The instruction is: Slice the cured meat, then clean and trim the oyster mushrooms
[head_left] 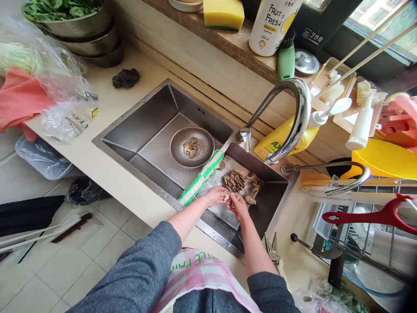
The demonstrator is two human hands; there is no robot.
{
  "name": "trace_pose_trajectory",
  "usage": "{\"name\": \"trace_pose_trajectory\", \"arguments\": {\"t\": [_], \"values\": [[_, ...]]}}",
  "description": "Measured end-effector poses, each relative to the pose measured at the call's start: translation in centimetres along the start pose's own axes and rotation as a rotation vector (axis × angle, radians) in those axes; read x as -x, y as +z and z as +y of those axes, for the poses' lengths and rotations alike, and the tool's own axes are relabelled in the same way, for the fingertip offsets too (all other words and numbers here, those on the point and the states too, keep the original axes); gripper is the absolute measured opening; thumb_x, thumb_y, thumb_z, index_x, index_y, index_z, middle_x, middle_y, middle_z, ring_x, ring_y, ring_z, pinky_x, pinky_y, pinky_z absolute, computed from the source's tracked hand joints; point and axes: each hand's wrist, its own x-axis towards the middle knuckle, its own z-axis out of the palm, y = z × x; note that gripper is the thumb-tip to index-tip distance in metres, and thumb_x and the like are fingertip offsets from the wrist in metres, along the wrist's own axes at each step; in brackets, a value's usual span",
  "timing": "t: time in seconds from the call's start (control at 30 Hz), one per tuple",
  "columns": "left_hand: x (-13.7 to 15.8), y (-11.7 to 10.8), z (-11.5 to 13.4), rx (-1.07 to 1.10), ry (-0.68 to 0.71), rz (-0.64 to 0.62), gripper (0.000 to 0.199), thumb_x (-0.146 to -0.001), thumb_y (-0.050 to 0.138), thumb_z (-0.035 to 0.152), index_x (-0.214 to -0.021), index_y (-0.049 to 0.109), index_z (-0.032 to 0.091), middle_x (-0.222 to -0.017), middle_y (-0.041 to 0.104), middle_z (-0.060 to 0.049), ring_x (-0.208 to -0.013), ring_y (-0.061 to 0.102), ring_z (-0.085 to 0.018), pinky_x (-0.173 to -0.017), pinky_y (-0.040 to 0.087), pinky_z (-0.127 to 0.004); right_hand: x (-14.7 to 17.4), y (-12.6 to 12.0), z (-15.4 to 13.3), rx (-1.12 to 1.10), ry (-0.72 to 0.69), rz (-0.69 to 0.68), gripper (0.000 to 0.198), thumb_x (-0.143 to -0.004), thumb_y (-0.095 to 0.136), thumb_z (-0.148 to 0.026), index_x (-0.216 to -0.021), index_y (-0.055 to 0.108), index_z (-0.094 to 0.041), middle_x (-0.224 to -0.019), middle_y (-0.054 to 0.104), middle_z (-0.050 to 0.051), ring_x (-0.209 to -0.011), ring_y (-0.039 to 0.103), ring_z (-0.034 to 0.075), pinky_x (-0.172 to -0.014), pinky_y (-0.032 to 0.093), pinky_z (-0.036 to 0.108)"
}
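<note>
Over the right basin (276,191) my left hand (215,196) and my right hand (239,206) meet, both closed in a pinch on one small pale mushroom piece (227,196). Just beyond my fingers lies a cluster of brown-capped oyster mushrooms (233,180). More mushrooms (254,184) sit to its right in the same basin. In the left basin (130,143) a round metal strainer (174,154) holds several torn mushroom pieces (190,148). A green-and-white striped cloth strip (202,178) covers the divider between the basins.
A curved faucet (301,100) rises behind the divider, beside a yellow detergent bottle (289,134). The dish rack (345,226) with a red peeler (365,217) stands at right. Stacked bowls of greens (81,26), a black scrubber (125,78) and plastic bags (68,104) occupy the left counter.
</note>
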Motion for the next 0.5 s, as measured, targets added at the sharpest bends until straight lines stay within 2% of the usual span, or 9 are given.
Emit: {"name": "trace_pose_trajectory", "arguments": {"t": [0.07, 0.17, 0.33, 0.43, 0.5], "values": [[0.0, 0.1, -0.3, 0.004, 0.004, 0.024, 0.028, -0.066, 0.074, 0.025, -0.085, 0.056, 0.015, -0.07, 0.061, 0.001, -0.068, 0.06, -0.011, -0.083, 0.047, -0.034, 0.2, 0.1, -0.1, 0.019, 0.024, -0.037, 0.045, -0.05, 0.079, -0.041, -0.083, 0.058, -0.019, -0.061, 0.061, -0.003, -0.052, 0.056, 0.01, -0.051, 0.047, 0.024], [-0.1, 0.1, -0.5, 0.008, 0.006, 0.069, 0.029, -0.065, 0.074, 0.023, -0.085, 0.055, 0.014, -0.071, 0.061, 0.0, -0.067, 0.06, -0.01, -0.081, 0.048, -0.031, 0.1, 0.2, 0.0, 0.014, 0.024, -0.047, 0.04, -0.047, 0.08, -0.033, -0.076, 0.056, -0.019, -0.059, 0.061, -0.003, -0.053, 0.056, 0.011, -0.054, 0.049, 0.024], [-1.1, -0.2, -0.5, 0.016, 0.012, 0.19, 0.022, -0.079, 0.061, 0.02, -0.099, 0.051, 0.014, -0.083, 0.062, -0.004, -0.069, 0.061, -0.009, -0.075, 0.048, -0.024, -1.1, -0.5, 0.9, -0.039, -0.015, 0.064, 0.035, -0.047, 0.076, -0.024, -0.071, 0.05, -0.022, -0.055, 0.056, -0.008, -0.051, 0.055, 0.009, -0.053, 0.048, 0.021], [-2.2, 0.0, -1.2, -0.023, 0.005, 0.282, 0.024, -0.082, 0.056, 0.019, -0.104, 0.05, 0.013, -0.085, 0.062, -0.004, -0.072, 0.06, -0.01, -0.069, 0.046, -0.02, -1.9, -0.7, 1.9, -0.025, 0.013, 0.104, 0.034, -0.048, 0.075, -0.025, -0.073, 0.053, -0.022, -0.051, 0.054, -0.007, -0.046, 0.053, 0.009, -0.045, 0.044, 0.02], [-2.9, 0.6, -1.9, -0.067, -0.027, 0.315, 0.021, -0.084, 0.053, 0.026, -0.101, 0.052, 0.013, -0.081, 0.062, -0.004, -0.073, 0.059, -0.012, -0.065, 0.045, -0.02, -2.3, -0.3, 2.6, -0.007, 0.048, 0.083, 0.034, -0.051, 0.076, -0.03, -0.076, 0.055, -0.021, -0.051, 0.056, -0.006, -0.046, 0.053, 0.011, -0.043, 0.043, 0.021]]}}
